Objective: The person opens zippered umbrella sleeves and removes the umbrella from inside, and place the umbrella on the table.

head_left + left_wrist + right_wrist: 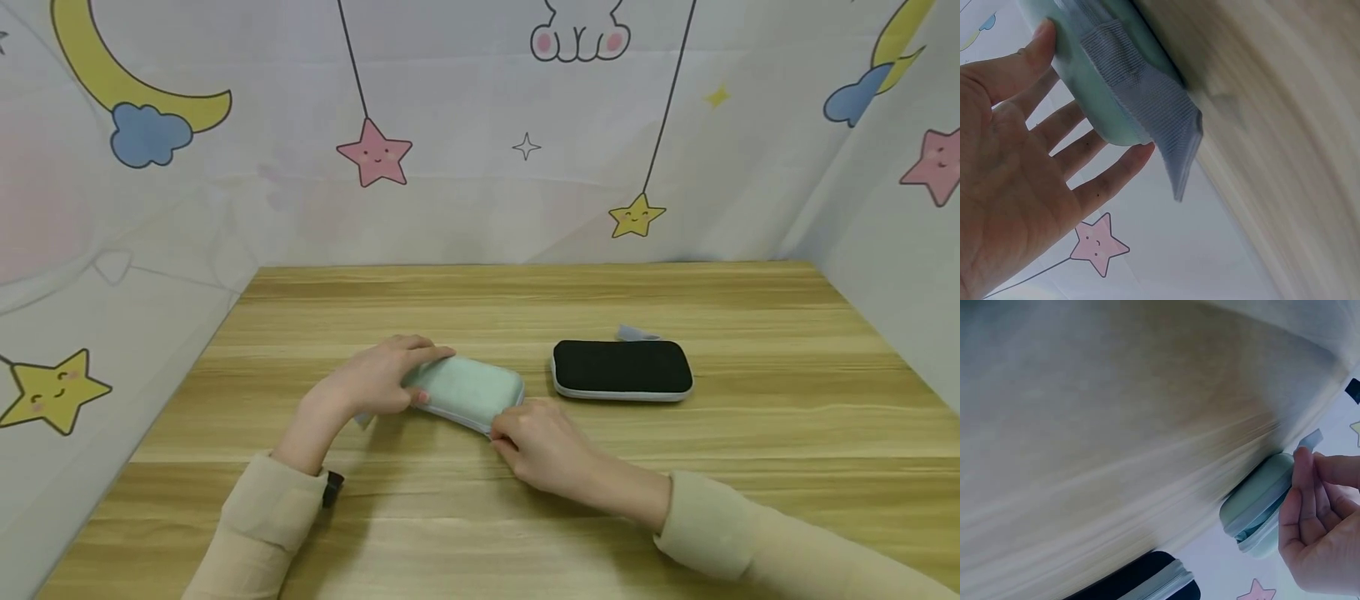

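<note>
A mint-green zip case [472, 392] lies on the table, tilted slightly clockwise. My left hand [375, 379] holds its left end, thumb on the near side and fingers over the far side. From that end hangs a grey fabric strap [1166, 112] in the left wrist view. At the near right corner, my right hand [547, 446] has curled fingers and pinches at the zipper; the pull itself is hidden by the fingers. In the right wrist view, the zip seam of the green case [1257, 497] gapes near the right end.
A black zip case [622, 367] with pale grey zipper edging lies to the right of the green one, its grey strap [636, 334] behind it. The wood-grain table [480, 533] is bordered by a printed cloth backdrop [465, 217] at the back and sides.
</note>
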The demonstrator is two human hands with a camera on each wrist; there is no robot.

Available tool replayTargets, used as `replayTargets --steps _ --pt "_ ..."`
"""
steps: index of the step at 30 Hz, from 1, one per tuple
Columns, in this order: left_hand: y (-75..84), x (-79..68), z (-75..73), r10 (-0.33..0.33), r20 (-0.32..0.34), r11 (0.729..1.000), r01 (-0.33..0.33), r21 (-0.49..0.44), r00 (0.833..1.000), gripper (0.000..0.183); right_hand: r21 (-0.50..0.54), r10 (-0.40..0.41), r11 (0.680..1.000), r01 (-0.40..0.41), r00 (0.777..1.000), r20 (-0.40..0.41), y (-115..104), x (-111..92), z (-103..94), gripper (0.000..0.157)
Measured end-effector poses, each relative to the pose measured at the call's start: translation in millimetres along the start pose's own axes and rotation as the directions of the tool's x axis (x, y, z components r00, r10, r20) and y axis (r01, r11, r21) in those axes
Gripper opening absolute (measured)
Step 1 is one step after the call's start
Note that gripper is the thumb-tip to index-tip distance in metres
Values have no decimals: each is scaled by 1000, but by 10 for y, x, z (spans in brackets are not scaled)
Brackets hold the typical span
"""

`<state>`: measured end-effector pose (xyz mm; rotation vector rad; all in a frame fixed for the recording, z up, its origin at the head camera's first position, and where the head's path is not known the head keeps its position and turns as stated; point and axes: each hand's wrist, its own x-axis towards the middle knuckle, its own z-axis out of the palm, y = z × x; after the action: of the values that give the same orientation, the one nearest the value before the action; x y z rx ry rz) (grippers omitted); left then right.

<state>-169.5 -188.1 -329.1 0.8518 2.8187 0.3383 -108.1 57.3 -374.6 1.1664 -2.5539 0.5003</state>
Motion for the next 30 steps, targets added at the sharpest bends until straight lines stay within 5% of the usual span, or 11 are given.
replayTargets --steps 30 --pt "0 1 5 10 -11 1000 -10 -3 1000 64 -90 146 986 -143 989 23 -206 125 7 32"
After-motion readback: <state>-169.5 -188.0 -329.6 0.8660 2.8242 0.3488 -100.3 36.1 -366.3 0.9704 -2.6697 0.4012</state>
